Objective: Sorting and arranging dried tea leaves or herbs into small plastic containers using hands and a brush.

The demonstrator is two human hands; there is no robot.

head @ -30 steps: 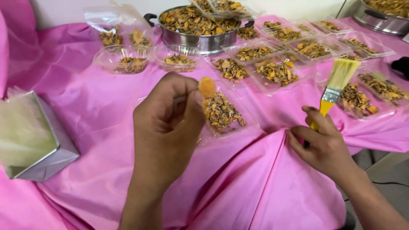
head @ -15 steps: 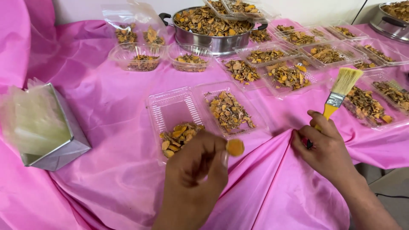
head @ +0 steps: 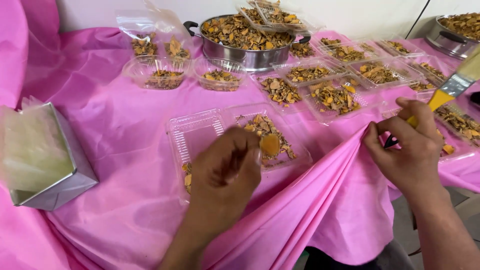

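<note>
Worktop (head: pixel 115 130) covered in a pink plastic cloth (head: pixel 310 215), bunched into a ridge between the two hands. Big steel pot (head: pixel 245 42) at the back centre, full of orange-brown dried chips; second steel pot (head: pixel 457 30) at far right edge. Silvery foil-sided box (head: pixel 47 165) on the left, holding a stack of clear sheets. Open clear hinged clamshell tray (head: pixel 200 135) in the middle, chips in its right half, lid half to the left mostly bare. More clear trays of chips (head: pixel 330 97) spread to the right of it, two round clear bowls (head: pixel 162 72) with chips behind, clear bag (head: pixel 150 35) of chips at the back left.

Left hand (head: pixel 225 175) blurred, hovering over the near edge of the clamshell tray, fingers pinched around a flat orange chip (head: pixel 270 145), which sits just above the tray's filled half. Right hand (head: pixel 405 147) clenched on the yellow handle of a paintbrush (head: pixel 452 87), bristles pointing up and right, while the same hand pinches the cloth ridge.
</note>
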